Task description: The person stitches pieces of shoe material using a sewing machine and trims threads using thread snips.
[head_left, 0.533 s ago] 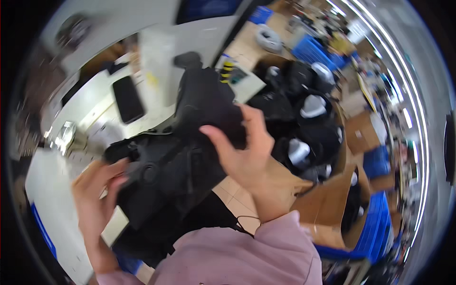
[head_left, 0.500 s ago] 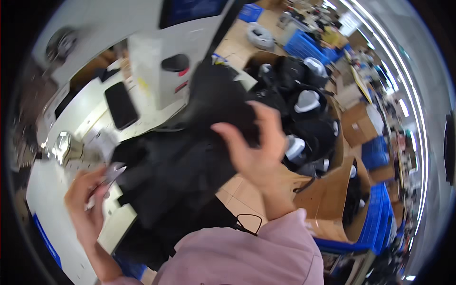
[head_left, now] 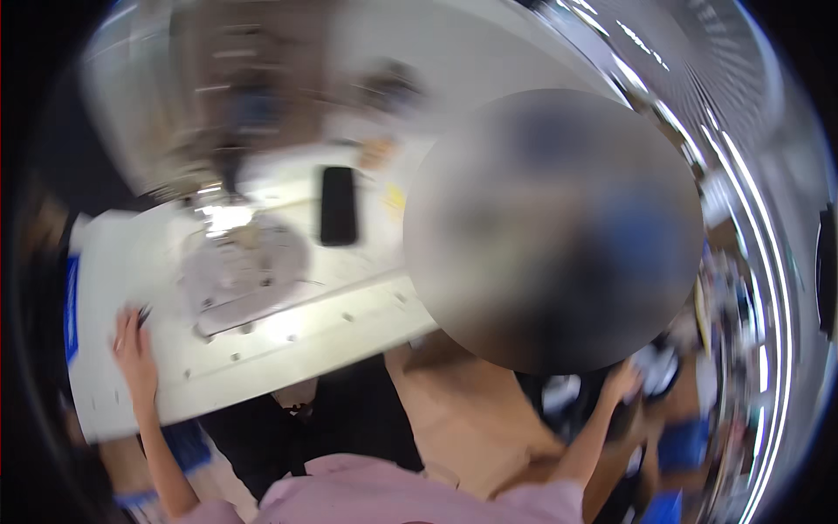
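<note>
- Left hand [head_left: 133, 348] was resting on the near left part of the white table [head_left: 288, 345], fingers stretched out flat rather than curled
- There was something small and dark right at its fingertips, a small dark tool [head_left: 143, 313] maybe, too blurry to tell what it was or whether the hand was actually pinching it
- Right hand [head_left: 625, 384] was way off past the table's right end, reaching down into a jumble of black and white items [head_left: 567, 397] that sat below the table edge
- Honestly couldn't tell if that hand was open or closed around anything, the whole corner was smeared with motion blur
- On the table, further in from the left hand, sat a round greyish metal plate [head_left: 246, 266] with small holes in it
- Just right of that plate and a bit further back lay a flat black phone-shaped slab [head_left: 338, 205], standing lengthwise
- A brown cardboard surface [head_left: 454, 410] sat under the table's near right edge, between the two arms
- Pink sleeves [head_left: 393, 493] came in from the bottom, nearer than the table's front edge
- Everything behind the table was just a blurry wash
</note>
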The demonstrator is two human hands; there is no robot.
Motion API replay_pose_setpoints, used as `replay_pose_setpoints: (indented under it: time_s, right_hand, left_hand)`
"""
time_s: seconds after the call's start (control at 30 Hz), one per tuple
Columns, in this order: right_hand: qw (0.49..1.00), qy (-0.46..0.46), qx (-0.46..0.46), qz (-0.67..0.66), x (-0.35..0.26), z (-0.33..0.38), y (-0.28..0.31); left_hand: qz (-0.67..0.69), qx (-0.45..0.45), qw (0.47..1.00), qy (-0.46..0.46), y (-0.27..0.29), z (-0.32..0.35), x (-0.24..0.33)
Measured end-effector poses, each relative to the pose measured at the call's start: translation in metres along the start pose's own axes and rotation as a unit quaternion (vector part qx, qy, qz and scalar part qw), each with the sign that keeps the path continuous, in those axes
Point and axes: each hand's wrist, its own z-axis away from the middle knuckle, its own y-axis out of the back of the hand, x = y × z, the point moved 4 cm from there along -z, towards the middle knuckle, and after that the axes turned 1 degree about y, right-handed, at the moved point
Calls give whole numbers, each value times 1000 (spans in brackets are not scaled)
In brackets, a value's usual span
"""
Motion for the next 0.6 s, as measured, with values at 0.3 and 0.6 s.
replay_pose_setpoints:
  time_s: [0.3,0.6]
  right_hand:
    - [962,51,-118,-240,-134,45,13]
    - [919,274,-195,-204,-224,30,192]
  left_hand:
    - [97,-15,994,52,21,9,-9]
    - [-10,227,954,195,112,46,-168]
